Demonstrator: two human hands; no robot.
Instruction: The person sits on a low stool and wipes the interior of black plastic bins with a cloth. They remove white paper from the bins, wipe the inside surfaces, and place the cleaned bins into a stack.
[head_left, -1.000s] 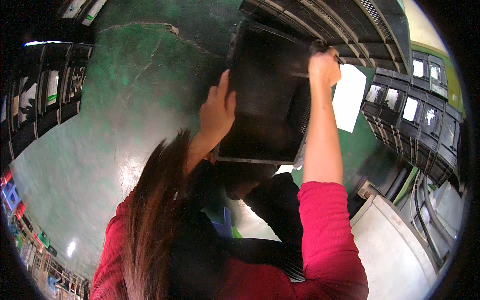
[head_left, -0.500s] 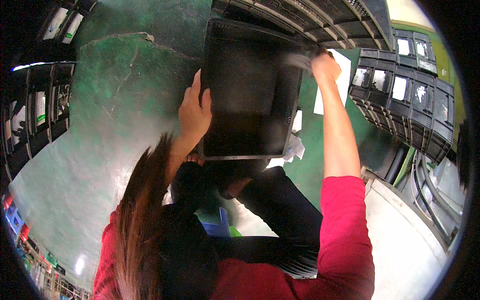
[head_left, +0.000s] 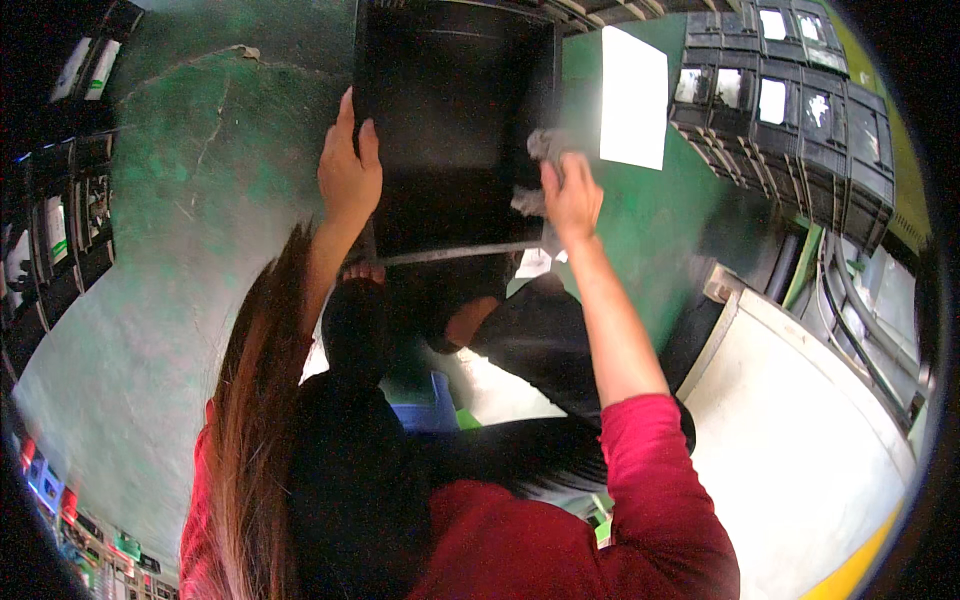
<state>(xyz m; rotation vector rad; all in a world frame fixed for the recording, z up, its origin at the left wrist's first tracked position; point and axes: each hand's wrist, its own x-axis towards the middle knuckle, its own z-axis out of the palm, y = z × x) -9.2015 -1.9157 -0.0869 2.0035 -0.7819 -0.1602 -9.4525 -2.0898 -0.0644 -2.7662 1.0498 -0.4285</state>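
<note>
A deep black plastic crate [head_left: 450,130] stands tilted before my knees, its open side facing me. My left hand [head_left: 350,175] grips its left wall, with the thumb on the inner side of the rim and the fingers outside. At the right wall, my right hand [head_left: 574,200] holds a crumpled grey rag [head_left: 546,143]. The rag lies against the crate's right rim, near the lower corner, and is a little blurred. Part of it hangs below the fingers.
A white sheet [head_left: 633,100] lies on the green floor [head_left: 170,200] right of the crate. Stacked black crates [head_left: 790,130] stand at the far right, others [head_left: 60,220] at the left. Crumpled white paper [head_left: 533,262] shows under the crate. A pale board [head_left: 800,400] is beside my right arm.
My right hand has come down along the crate's right side with the rag, from the far corner toward me. My left hand keeps its hold. The whole view has shifted somewhat.
</note>
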